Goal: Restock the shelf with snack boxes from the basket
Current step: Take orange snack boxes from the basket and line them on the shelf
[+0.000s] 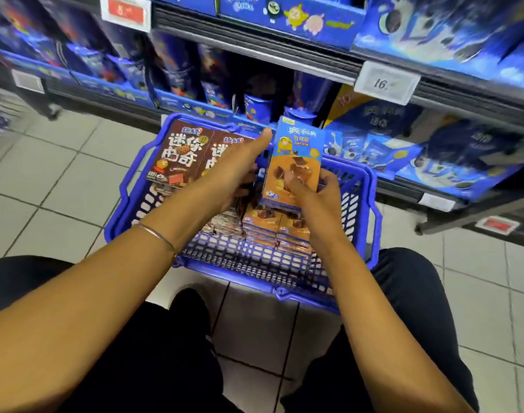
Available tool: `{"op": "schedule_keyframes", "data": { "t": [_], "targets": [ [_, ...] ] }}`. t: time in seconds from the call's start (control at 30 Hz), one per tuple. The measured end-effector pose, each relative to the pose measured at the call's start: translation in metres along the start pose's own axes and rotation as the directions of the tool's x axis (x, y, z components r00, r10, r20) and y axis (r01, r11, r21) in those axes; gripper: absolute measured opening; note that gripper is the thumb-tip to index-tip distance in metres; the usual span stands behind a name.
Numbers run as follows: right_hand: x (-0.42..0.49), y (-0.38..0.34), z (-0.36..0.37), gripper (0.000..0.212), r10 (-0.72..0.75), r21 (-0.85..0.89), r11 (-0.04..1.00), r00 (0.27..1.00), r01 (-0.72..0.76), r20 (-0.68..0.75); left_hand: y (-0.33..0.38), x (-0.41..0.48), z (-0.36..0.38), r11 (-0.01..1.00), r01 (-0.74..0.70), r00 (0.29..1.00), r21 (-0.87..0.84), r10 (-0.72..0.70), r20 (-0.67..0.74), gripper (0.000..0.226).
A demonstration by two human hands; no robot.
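Gripping snack box point(297, 144) above basket point(116, 217), right hand point(320, 198); left hand point(234, 171) alongside, hold unclear; brown boxes point(180, 153) beside.

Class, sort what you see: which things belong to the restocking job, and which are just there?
Job: orange snack box, held by left hand and right hand; blue basket; brown boxes; shelf.
Just there: price tag; upper red label; floor tiles; bracelet.

shelf price tag point(386, 83) reads "16.", brown boxes point(180, 156) read "迷你曲奇".
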State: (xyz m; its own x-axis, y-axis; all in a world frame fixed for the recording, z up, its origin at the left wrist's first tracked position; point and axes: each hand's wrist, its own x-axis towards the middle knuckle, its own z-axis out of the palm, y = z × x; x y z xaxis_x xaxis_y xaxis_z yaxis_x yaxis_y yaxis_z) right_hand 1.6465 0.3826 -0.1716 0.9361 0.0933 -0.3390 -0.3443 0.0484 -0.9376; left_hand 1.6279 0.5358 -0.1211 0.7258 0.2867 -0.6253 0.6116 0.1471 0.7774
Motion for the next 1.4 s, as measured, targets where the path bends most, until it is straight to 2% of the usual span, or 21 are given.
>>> {"op": "schedule_keyframes", "data": {
  "t": [0.1,0.17,0.23,0.3,0.4,0.53,0.6,0.67,0.77,0.87,1.0,1.2,1.4],
  "targets": [
    [-0.021,-0.019,0.004,0.053,-0.078,-0.085,0.993,0.995,0.084,0.069,-0.004,-0.006,0.003,0.99,0.014,0.978,-0.138,0.015,0.208,0.055],
    [-0.029,-0.022,0.008,0.056,-0.122,-0.132,0.982,0.987,0.136,0.104,-0.003,-0.007,0.004,0.972,-0.036,0.977,-0.233,0.083,0.194,0.039],
    [-0.03,-0.022,0.009,0.052,-0.145,-0.122,0.98,0.983,0.158,0.113,-0.001,-0.007,0.004,0.955,-0.111,0.982,-0.275,0.147,0.116,0.029],
    [-0.017,-0.012,0.004,0.047,-0.154,-0.095,0.983,0.988,0.155,0.017,0.001,-0.004,0.0,0.947,-0.129,0.986,-0.293,0.155,0.065,0.029],
    [0.016,0.021,-0.012,0.045,-0.076,-0.237,0.971,0.98,0.031,-0.184,0.002,-0.001,-0.007,0.95,-0.098,0.994,-0.297,0.11,0.024,0.051],
    [0.05,0.075,-0.036,0.061,0.151,-0.45,0.856,0.956,-0.253,-0.25,0.001,0.001,-0.012,0.956,-0.108,0.993,-0.272,0.118,0.021,0.039],
    [0.058,0.093,-0.042,0.068,0.222,-0.503,0.79,0.928,-0.35,-0.298,0.001,0.001,-0.013,0.959,-0.109,0.993,-0.26,0.116,0.012,0.047],
    [0.063,0.106,-0.045,0.07,0.271,-0.491,0.779,0.916,-0.389,-0.295,-0.001,0.001,-0.013,0.963,-0.108,0.994,-0.247,0.113,0.005,0.051],
    [0.065,0.115,-0.047,0.062,0.299,-0.448,0.804,0.917,-0.391,-0.263,-0.003,0.0,-0.011,0.966,-0.105,0.994,-0.235,0.111,0.013,0.05],
    [0.065,0.123,-0.047,0.052,0.232,-0.488,0.807,0.938,-0.333,-0.257,-0.003,0.0,-0.009,0.973,-0.099,0.994,-0.208,0.107,0.03,0.051],
    [0.067,0.128,-0.048,0.05,0.206,-0.489,0.811,0.94,-0.32,-0.273,-0.003,0.0,-0.004,0.975,-0.081,0.994,-0.208,0.095,0.058,0.048],
    [0.063,0.124,-0.052,0.034,0.166,-0.453,0.841,0.938,-0.296,-0.304,-0.006,0.003,0.0,0.973,-0.051,0.992,-0.227,0.075,0.102,0.032],
    [0.04,0.099,-0.048,0.048,0.114,-0.35,0.913,0.956,-0.208,-0.271,-0.009,0.006,0.002,0.972,-0.041,0.993,-0.231,0.066,0.101,0.039]
  ]
}}
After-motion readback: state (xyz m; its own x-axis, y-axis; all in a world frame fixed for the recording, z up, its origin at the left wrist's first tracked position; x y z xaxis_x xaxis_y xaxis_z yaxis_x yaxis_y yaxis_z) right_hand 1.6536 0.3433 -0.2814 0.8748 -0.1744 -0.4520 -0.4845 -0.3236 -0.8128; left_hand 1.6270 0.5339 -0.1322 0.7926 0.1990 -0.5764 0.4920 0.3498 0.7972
